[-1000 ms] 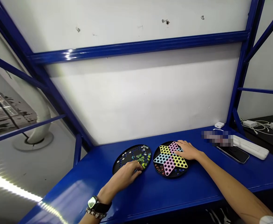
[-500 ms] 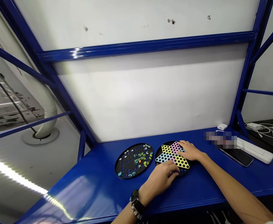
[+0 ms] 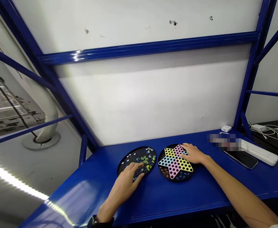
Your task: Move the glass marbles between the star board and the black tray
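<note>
Across the blue worktop (image 3: 177, 198), my left hand (image 3: 126, 186) lies open, fingers spread over the marbles (image 3: 145, 160) on the left round board (image 3: 127, 161), while my right hand (image 3: 193, 154) rests flat and open on the star board (image 3: 174, 164) beside it.

Left hand (image 3: 126, 185) on black marble board (image 3: 126, 161), right hand (image 3: 193, 154) on pastel star board (image 3: 161, 173), blue bench (image 3: 167, 202)

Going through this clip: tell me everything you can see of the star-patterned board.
The round black checkers board lies flat on the blue bench. Its face has a six-pointed star in pink, yellow and pale blue, drilled with dark holes. Small red and blue marbles sit near its lower rim. The right hand rests on its upper right side.
</note>
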